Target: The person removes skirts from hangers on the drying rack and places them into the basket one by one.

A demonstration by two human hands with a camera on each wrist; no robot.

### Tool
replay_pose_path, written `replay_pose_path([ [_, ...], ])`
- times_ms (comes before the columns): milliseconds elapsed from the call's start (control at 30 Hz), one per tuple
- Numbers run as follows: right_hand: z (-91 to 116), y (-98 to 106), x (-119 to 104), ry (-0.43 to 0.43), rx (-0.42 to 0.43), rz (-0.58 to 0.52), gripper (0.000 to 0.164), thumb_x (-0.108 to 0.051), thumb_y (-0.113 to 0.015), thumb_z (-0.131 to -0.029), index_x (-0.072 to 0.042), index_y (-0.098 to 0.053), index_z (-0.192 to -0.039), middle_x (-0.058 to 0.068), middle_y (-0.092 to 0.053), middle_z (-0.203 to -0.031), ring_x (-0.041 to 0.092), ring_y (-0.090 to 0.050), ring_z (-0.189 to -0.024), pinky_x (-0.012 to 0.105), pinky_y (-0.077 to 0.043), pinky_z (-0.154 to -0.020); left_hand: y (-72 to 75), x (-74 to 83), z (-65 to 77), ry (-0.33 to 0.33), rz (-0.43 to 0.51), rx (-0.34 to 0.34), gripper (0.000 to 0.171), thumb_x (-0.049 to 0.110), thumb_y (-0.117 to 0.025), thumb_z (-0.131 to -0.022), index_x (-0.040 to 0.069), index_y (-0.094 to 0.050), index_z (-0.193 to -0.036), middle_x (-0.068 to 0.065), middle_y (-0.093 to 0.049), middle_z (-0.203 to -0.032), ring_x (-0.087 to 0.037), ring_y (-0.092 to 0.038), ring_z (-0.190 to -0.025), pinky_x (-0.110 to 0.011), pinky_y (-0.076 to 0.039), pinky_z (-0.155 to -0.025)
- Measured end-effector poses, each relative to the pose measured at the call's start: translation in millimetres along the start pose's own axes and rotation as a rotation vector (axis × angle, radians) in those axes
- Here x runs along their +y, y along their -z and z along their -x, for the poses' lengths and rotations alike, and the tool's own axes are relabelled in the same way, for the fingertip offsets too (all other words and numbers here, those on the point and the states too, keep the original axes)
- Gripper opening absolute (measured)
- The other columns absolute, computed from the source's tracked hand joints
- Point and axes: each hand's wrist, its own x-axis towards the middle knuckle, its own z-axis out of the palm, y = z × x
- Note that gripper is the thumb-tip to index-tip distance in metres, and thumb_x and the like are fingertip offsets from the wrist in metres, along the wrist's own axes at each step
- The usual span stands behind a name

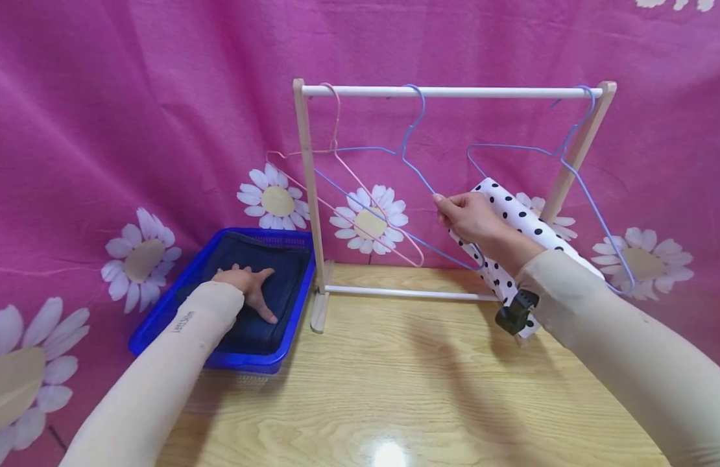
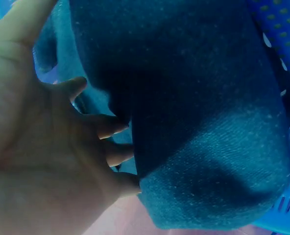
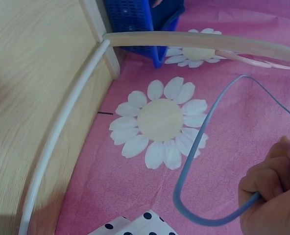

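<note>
The middle blue hanger (image 1: 403, 152), mid-frame, is pinched in my right grip (image 1: 472, 215) — best steadied, hook on the rail (image 1: 500, 92). Frame left, my left grip (image 1: 249, 290) spreads on dark cloth (image 1: 243, 334) in the basket (image 1: 249, 363) — dimly seen, perhaps catching its edge.

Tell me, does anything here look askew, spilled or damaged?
Nothing looks spilled or damaged. The dotted cloth on the rightmost blue hanger looks askew: in the head view it slopes down to the right, though the viewing angle may exaggerate that. The middle hanger hangs turned too, but the right grip holds it.
</note>
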Motion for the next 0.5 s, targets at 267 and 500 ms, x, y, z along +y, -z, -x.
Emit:
replay_pose_path([
  [267,-2.1,-5.0,-1.3,0.017,0.038,0.019,0.050,-0.036,-0.048,-0.107,-0.021,-0.058,-0.061,-0.012,-0.050,-0.059,0.001,-0.036,-0.048,0.020,-0.032,-0.046,-12.8,11.1,1.3,0.069,-0.015,0.003,0.116,0.062,-0.083,-0.073,0.019,-0.021,-0.161,-0.030,-0.031,-0.160,-0.059,-0.029,-0.145,-0.075,-0.023,-0.116],
  [500,-3.1,-4.8,-2.2,0.008,0.033,0.006,0.049,-0.038,-0.048,-0.107,-0.022,-0.057,-0.062,-0.011,-0.050,-0.059,0.002,-0.035,-0.045,0.021,-0.032,-0.044,-16.6,16.1,-6.0,0.084,0.013,-0.024,0.114,0.060,-0.083,-0.074,0.021,-0.021,-0.161,-0.026,-0.030,-0.162,-0.053,-0.030,-0.148,-0.074,-0.024,-0.117],
])
